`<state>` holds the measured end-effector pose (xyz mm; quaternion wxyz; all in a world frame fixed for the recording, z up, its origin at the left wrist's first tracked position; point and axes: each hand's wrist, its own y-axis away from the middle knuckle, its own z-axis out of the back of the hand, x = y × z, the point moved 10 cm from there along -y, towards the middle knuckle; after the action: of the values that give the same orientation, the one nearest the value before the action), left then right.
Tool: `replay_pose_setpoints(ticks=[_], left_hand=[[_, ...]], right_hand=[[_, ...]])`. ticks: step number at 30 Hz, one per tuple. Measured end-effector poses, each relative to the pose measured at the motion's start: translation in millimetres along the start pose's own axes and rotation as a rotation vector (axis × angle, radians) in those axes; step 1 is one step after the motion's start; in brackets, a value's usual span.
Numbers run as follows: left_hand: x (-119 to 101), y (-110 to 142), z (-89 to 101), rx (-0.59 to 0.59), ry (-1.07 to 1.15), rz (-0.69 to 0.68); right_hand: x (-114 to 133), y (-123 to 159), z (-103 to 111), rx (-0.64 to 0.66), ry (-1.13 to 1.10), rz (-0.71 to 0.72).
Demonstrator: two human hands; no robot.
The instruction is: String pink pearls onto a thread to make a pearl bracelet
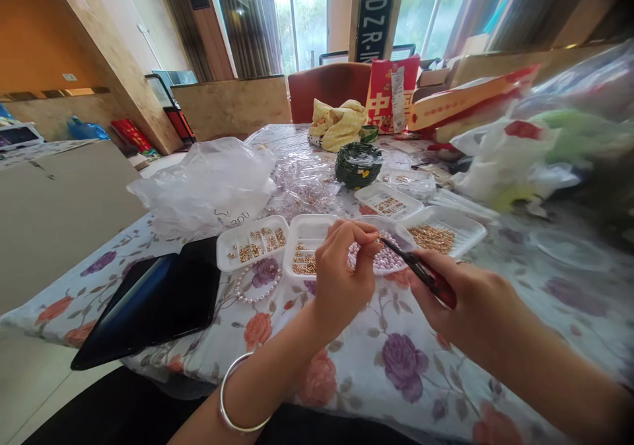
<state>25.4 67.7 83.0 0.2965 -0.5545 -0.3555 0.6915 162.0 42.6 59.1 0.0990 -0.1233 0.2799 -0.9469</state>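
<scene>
My right hand (465, 293) is closed around dark-jawed pliers (421, 268), whose tips point left toward my other hand. With thumb and fingers pinched together, my left hand (344, 260) meets the plier tips; what it pinches is too small to make out. Below both hands' fingertips is a round tub of lilac beads (389, 258). Left of it stands a white tray with small gold beads (303, 263), partly covered by my left hand. A shallow tray (448, 250) at the right holds many small gold pieces.
A ring of pearl beads (241, 296) lies before another divided tray (225, 240). A black tablet-like object (163, 300) rests at the left table edge. Behind are a clear plastic bag (203, 177), a dark green basket (357, 171) and a yellow cloth (339, 125). White bags (510, 158) crowd the right.
</scene>
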Motion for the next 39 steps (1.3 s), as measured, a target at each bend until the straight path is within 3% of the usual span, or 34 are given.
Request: replay_pose_setpoints(ticks=[11, 17, 26, 32, 39], left_hand=[[-28, 2, 6.5, -0.065, -0.280, -0.305], [-25, 2, 2.5, -0.027, -0.350, -0.318], [-21, 3, -3.3, 0.027, -0.427, -0.331], [-15, 0, -0.4, 0.012, -0.341, -0.260], [-10, -5, 5.6, -0.013, -0.265, -0.209]], right_hand=[[8, 6, 2, -0.047, 0.135, 0.030], [8, 7, 3, -0.080, 0.239, 0.043], [8, 5, 0, -0.041, 0.137, 0.012], [2, -3, -11, 0.134, -0.183, -0.046], [-3, -7, -21, 0.440, -0.449, -0.101]])
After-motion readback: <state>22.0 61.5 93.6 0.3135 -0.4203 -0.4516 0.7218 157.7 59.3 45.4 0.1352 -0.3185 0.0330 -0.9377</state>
